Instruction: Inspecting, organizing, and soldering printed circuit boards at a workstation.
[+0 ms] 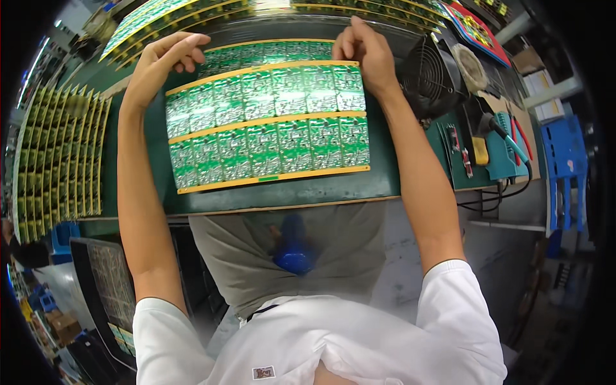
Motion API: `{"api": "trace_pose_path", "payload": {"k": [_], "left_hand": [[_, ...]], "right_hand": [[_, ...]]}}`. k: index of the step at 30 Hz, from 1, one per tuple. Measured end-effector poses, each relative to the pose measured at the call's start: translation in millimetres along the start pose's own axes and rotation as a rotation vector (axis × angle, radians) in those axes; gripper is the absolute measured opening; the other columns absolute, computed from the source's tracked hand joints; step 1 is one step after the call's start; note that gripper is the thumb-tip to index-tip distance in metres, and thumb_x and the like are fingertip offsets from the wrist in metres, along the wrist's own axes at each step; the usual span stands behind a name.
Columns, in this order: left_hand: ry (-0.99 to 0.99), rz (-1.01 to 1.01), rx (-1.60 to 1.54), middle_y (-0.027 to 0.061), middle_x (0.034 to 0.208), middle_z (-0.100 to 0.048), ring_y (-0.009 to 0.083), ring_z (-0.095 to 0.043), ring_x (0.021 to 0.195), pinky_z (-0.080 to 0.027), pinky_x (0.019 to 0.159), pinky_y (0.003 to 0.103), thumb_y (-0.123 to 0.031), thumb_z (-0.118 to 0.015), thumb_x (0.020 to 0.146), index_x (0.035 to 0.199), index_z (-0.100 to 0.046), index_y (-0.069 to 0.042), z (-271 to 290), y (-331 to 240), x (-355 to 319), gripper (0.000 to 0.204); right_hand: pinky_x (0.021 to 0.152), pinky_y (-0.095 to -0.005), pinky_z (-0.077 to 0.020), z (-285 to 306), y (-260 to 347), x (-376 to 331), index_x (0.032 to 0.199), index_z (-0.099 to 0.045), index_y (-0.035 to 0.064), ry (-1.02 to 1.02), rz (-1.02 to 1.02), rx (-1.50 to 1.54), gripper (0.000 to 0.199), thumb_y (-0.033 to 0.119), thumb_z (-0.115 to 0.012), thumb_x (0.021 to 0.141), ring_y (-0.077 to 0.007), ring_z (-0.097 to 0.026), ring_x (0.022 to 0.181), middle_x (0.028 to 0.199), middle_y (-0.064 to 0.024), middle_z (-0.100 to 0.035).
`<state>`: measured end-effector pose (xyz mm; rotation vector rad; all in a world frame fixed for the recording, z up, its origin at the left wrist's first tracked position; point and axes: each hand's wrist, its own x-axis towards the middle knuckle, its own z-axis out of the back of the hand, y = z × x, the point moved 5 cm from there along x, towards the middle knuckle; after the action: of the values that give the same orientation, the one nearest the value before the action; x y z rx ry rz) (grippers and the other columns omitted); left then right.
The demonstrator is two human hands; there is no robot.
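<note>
A large panel of green circuit boards (266, 125) with yellow edge strips lies on the green bench in front of me, its solder side up. Just beyond it, a second circuit board panel (269, 56) is partly hidden behind the near one. My left hand (168, 59) is at that far panel's left end, fingers curled against it. At its right end, the bent fingers of my right hand (367, 54) touch the edge. Both hands appear to grip the far panel between them, though the exact contact is partly hidden.
Upright circuit board panels (61, 160) stand in a row at the left; more panels (173, 25) lie along the back. A black fan (431, 77) sits to the right, near a soldering iron (510, 138), red-handled pliers (522, 136) and a blue stool (564, 163).
</note>
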<state>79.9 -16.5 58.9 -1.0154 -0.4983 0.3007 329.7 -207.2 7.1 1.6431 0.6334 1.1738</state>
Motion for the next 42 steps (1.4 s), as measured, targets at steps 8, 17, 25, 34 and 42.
{"api": "trace_pose_path", "payload": {"k": [8,17,25,34,42], "left_hand": [[-0.079,0.08,-0.157,0.0025,0.069,-0.061,0.0063,-0.048,0.06,-0.032,0.056,0.018,-0.037,-0.05,0.096,0.087,-0.069,0.001,-3.4,32.2,-3.9,0.043],[-0.086,0.219,-0.061,-0.0001,0.06,-0.055,0.004,-0.04,0.049,-0.027,0.051,0.018,-0.041,-0.045,0.096,0.073,-0.062,-0.004,1.2,34.5,-12.6,0.047],[-0.274,0.178,-0.317,-0.0012,0.057,-0.053,0.004,-0.04,0.045,-0.026,0.048,0.018,-0.046,-0.039,0.096,0.074,-0.06,-0.006,-10.0,27.1,-8.0,0.051],[-0.231,0.114,-0.479,0.0012,0.06,-0.053,0.0051,-0.042,0.047,-0.03,0.047,0.018,-0.048,-0.032,0.098,0.079,-0.059,-0.003,-13.5,33.6,-4.6,0.055],[-0.274,0.161,-0.429,0.0034,0.059,-0.054,0.0068,-0.043,0.048,-0.031,0.048,0.019,-0.053,-0.026,0.097,0.083,-0.063,0.0,-13.1,41.7,-1.6,0.065]], "right_hand": [[0.058,-0.0262,-0.0346,-7.9,8.9,-1.4,0.049,-0.038,0.0112,0.004,0.014,-0.132,0.056,0.032,-0.033,0.1,-0.0144,-0.044,0.056,0.054,-0.0063,-0.05],[0.053,-0.0267,-0.0356,-9.2,7.3,3.8,0.047,-0.038,0.0089,-0.034,0.023,0.03,0.058,0.03,-0.036,0.101,-0.0157,-0.042,0.049,0.049,-0.0067,-0.046],[0.049,-0.0271,-0.0365,-2.6,10.7,7.0,0.045,-0.038,0.0068,-0.083,0.065,0.161,0.061,0.028,-0.038,0.102,-0.017,-0.04,0.042,0.044,-0.007,-0.043],[0.048,-0.0273,-0.0357,-0.2,13.8,6.3,0.044,-0.039,0.0066,-0.008,0.102,0.253,0.062,0.027,-0.039,0.102,-0.0167,-0.038,0.041,0.043,-0.0066,-0.041],[0.05,-0.027,-0.0368,1.4,7.0,8.9,0.044,-0.041,0.0062,0.048,-0.008,0.218,0.062,0.027,-0.039,0.102,-0.017,-0.04,0.041,0.044,-0.0066,-0.041]]}}
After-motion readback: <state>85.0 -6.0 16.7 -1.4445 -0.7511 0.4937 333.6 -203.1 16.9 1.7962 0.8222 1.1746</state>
